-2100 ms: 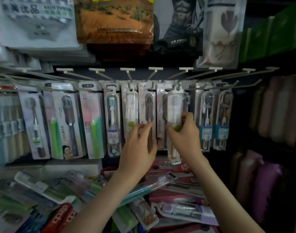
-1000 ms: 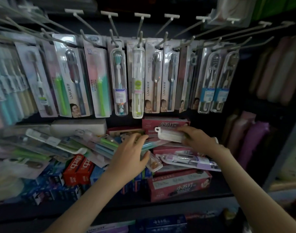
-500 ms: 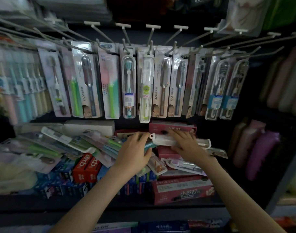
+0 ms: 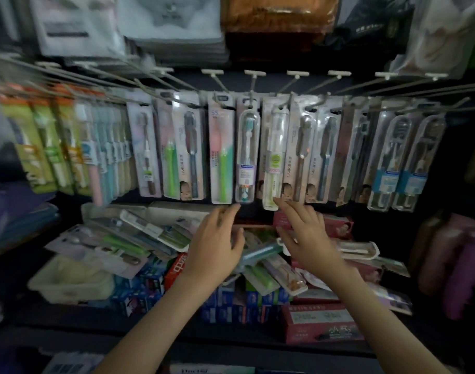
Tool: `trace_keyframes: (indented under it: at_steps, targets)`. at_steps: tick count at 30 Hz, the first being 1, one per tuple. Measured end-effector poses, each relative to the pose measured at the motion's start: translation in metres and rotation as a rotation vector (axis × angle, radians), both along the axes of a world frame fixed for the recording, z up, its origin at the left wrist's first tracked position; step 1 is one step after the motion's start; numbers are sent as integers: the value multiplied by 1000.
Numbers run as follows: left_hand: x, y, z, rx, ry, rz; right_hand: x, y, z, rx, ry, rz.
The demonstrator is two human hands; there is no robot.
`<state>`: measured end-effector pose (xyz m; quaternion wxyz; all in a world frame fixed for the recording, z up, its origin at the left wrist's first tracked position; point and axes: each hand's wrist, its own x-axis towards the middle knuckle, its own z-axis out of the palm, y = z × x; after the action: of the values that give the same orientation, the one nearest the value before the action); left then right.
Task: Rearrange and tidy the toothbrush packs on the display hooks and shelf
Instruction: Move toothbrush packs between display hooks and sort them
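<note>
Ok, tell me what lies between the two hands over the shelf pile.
Head view: a teal toothbrush pack lies slanted across other loose packs, between the left hand and the right hand.

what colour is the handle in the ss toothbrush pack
Bright green handle, seen best in the head view.

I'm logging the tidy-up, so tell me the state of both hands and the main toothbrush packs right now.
Clear pack: hanging upright.
Blue-label pack: hanging upright.
Left hand: open, fingers spread, holds nothing.
Right hand: open, index fingertip at the clear pack's bottom edge.
White pack: lying flat on the pile.
Teal pack: lying tilted between the hands.
</note>
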<state>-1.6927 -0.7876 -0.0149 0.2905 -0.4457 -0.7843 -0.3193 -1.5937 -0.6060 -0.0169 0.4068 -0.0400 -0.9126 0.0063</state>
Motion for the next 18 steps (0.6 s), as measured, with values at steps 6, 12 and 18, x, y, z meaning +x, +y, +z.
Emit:
trace_keyframes:
  at_steps: [6,12,18]
  targets:
    - [-65,-90,35,206,287,390,-78,-98,37,-105,209,165]
    - [-142,-159,54,85,381,589,-187,-169,57,-235,136,162]
    - [-194,-164,57,-6,450,526,-268,-206,65,-348,22,-98]
